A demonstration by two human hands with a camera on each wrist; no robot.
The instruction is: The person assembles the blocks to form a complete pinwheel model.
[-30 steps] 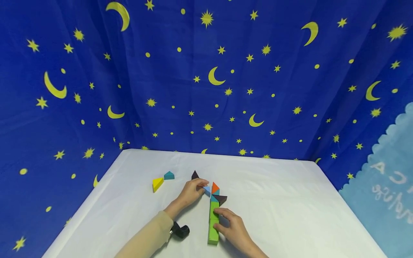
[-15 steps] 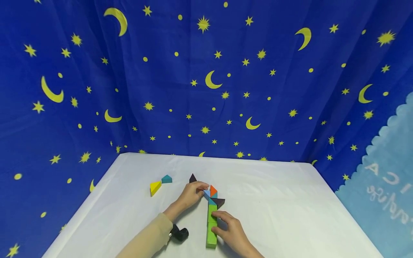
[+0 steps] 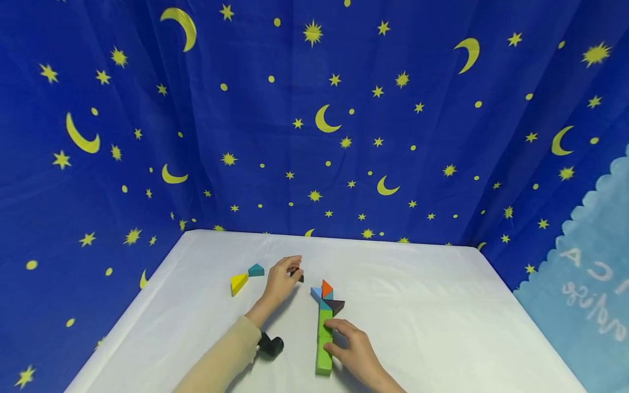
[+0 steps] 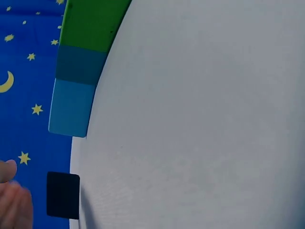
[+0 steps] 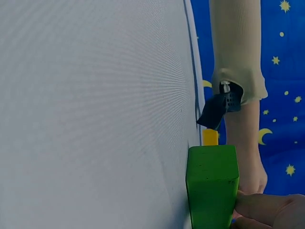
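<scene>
My left hand reaches to a small dark triangular block, partly hidden behind the thumb. In the left wrist view, fingers stand apart from the dark block. Two green blocks lie end to end in a column, and my right hand touches their right side with thumb and forefinger. Beyond them sit teal pieces, an orange triangle, a light blue triangle on the left and a dark triangle on the right.
A yellow triangular block and a teal one lie to the left on the white table. A black wrist-worn device hangs below my left sleeve. A blue star-patterned cloth rises behind.
My left hand has let go of the light blue triangle, now against the column, and moved up and left to the dark triangle. The right hand stays at the green blocks.
</scene>
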